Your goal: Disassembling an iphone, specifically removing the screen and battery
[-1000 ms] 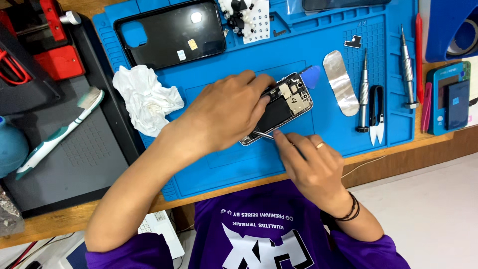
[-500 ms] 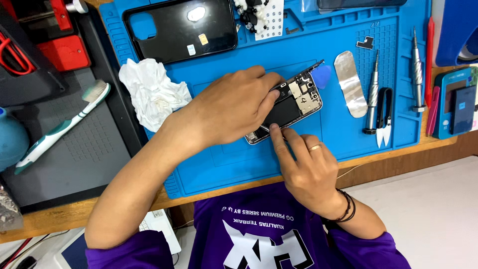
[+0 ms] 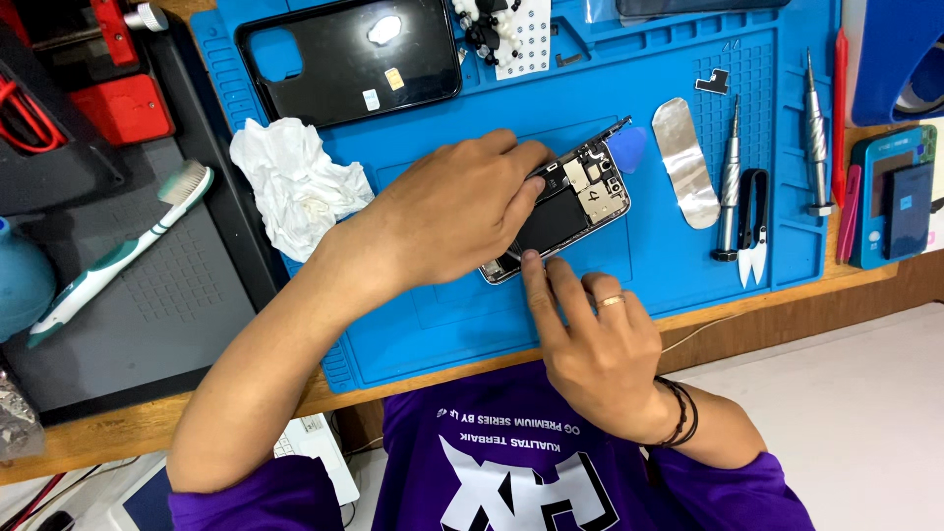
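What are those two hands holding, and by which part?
The left hand presses on the opened smartphone body from above; the right hand touches its near edge with a fingertip. It stays on the mat.

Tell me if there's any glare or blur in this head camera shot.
Head view: sharp overall, evenly lit; a bright glare patch sits on the black phone back panel, the metal pry plate shines, and the left hand casts only a soft shadow on the blue mat.
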